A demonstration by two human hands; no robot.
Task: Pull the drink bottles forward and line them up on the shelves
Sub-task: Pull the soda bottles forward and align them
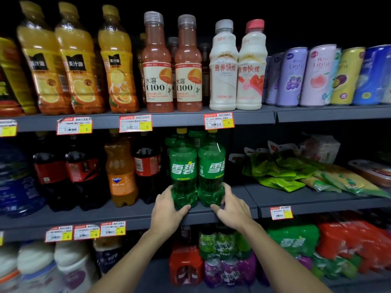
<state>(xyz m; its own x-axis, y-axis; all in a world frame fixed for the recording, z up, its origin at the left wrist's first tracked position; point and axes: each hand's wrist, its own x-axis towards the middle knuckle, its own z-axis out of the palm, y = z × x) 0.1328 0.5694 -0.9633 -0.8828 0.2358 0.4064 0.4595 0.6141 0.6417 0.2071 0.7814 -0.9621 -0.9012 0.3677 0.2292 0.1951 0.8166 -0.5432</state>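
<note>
Back-row green bottles [195, 137] are mostly hidden behind the front pair, and the cola bottles [82, 172] are kinda lost in shadow. Left hand [167, 210] grips the base of the left green bottle [183, 166], and right hand [232, 208] grips the right green bottle [211, 166]. Both bottles stand at the middle shelf's [296, 199] front edge. Orange soda bottle [120, 172] stands to the left, green snack bags [281, 168] to the right.

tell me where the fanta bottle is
In the head view the Fanta bottle stands on the middle shelf, left of centre, between cola bottles and left of the green bottles.
</note>
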